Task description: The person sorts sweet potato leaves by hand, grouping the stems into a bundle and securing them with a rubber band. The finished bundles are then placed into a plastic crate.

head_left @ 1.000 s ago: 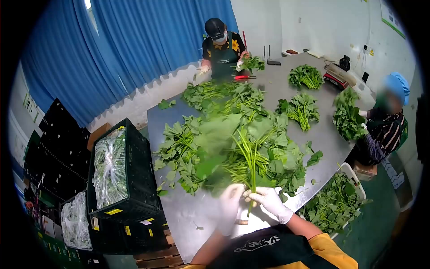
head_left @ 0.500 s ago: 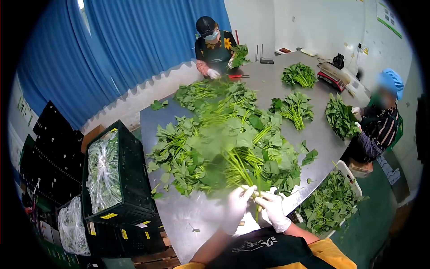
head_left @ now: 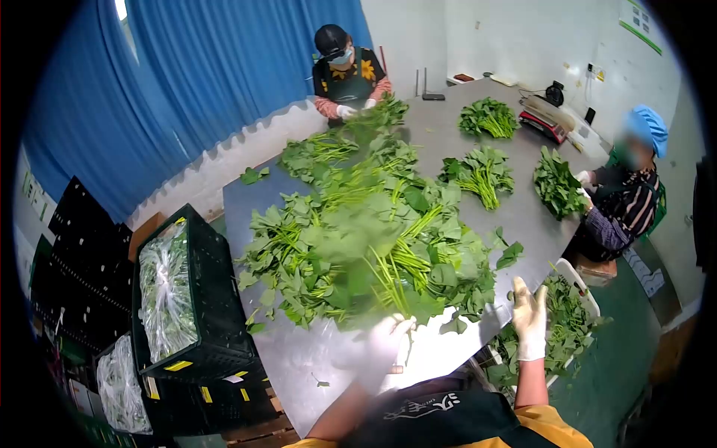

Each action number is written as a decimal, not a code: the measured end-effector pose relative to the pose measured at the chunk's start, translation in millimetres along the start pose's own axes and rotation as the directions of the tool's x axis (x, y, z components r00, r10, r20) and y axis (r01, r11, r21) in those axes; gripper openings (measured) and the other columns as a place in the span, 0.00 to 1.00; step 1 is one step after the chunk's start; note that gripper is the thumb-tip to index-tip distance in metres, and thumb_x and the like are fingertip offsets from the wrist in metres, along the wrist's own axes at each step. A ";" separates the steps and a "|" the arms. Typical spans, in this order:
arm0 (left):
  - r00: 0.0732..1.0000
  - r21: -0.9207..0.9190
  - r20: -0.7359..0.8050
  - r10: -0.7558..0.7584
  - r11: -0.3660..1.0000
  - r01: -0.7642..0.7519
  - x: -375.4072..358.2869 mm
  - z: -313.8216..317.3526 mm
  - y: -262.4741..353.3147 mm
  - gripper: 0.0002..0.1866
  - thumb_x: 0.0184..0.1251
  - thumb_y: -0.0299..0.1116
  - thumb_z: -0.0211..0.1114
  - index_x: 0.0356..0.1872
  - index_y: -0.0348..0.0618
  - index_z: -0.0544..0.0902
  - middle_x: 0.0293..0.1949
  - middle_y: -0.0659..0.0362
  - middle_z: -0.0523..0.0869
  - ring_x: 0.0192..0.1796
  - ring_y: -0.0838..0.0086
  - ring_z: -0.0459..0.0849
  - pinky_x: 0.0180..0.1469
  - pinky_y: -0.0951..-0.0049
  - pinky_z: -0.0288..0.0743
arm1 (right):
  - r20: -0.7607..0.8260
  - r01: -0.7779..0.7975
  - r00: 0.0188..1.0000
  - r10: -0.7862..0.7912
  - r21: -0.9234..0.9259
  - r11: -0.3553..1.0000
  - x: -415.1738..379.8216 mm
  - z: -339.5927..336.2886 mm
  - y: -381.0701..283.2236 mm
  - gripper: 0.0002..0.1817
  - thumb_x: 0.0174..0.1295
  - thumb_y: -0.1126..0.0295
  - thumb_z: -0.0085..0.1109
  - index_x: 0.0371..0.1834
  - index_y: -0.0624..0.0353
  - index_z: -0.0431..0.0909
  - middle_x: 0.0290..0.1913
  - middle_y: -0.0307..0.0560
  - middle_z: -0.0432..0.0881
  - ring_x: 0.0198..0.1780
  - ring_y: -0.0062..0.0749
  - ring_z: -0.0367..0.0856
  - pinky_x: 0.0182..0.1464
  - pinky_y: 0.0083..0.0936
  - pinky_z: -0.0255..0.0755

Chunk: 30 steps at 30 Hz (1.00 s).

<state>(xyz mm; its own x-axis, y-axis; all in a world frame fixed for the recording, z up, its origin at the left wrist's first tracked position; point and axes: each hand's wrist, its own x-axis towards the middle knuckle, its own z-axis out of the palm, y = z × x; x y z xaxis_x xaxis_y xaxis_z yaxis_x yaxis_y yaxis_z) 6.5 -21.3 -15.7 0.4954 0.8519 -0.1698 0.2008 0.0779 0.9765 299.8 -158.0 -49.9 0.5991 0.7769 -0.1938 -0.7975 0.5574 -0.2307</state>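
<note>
My left hand point(head_left: 391, 336), in a white glove and partly blurred, is closed around the stem ends of a bunch of leafy greens point(head_left: 388, 282). The bunch's leaves point away from me over a large pile of the same greens point(head_left: 299, 243) on the metal table point(head_left: 299, 377). Off to the right, my gloved right hand point(head_left: 529, 313) is raised with its fingers apart and nothing in it. Behind and below that hand stands a white crate point(head_left: 581, 287) of loose leafy greens point(head_left: 571, 328), beside the table edge.
Two co-workers point(head_left: 349, 78) point(head_left: 624, 198) handle greens at the far and right sides. Separate bunches point(head_left: 482, 175) lie near a red scale point(head_left: 543, 127). Dark crates point(head_left: 231, 299) with plastic-wrapped greens point(head_left: 170, 291) stack at the left.
My right hand has let go of the stems, moved right toward the white crate and opened. My left hand has stayed on the bunch, shifting slightly left. The far co-worker's hands have come together.
</note>
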 end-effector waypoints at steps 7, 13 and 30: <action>0.996 0.114 0.057 0.065 0.991 -0.071 -18.2 0.8 -11.8 0.07 0.62 0.34 0.62 0.36 0.42 0.82 0.25 0.63 0.77 0.29 0.81 0.77 0.24 0.78 0.73 | 0.126 0.075 0.987 0.102 -0.913 0.401 -35.1 119.7 65.5 0.13 0.61 0.74 0.53 0.47 0.69 0.79 0.37 0.47 0.84 0.33 0.22 0.80 0.37 0.16 0.72; 0.836 0.483 0.175 0.520 0.694 -0.533 -20.5 -7.7 -21.6 0.07 0.54 0.29 0.66 0.35 0.44 0.83 0.30 0.58 0.82 0.33 0.67 0.81 0.36 0.72 0.76 | 0.685 0.699 0.715 0.139 -0.700 -0.144 -19.8 142.9 95.0 0.18 0.55 0.79 0.60 0.51 0.58 0.80 0.47 0.43 0.81 0.44 0.27 0.79 0.46 0.20 0.74; 0.947 0.393 0.107 0.302 0.862 -0.319 -19.3 -3.9 -24.2 0.08 0.56 0.34 0.65 0.31 0.41 0.84 0.26 0.57 0.82 0.27 0.67 0.80 0.32 0.69 0.74 | 0.270 0.234 0.928 0.256 -0.959 0.162 -27.5 116.1 110.4 0.23 0.54 0.82 0.56 0.56 0.59 0.77 0.26 0.27 0.69 0.26 0.08 0.64 0.31 0.10 0.64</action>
<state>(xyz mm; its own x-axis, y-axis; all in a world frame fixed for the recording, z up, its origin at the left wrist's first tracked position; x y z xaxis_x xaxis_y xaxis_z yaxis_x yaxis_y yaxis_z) -11.2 -37.6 -35.6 0.6206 0.7749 0.1195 0.3474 -0.4084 0.8441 187.0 -83.9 40.6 0.3328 0.9428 0.0183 0.0787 -0.0085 -0.9969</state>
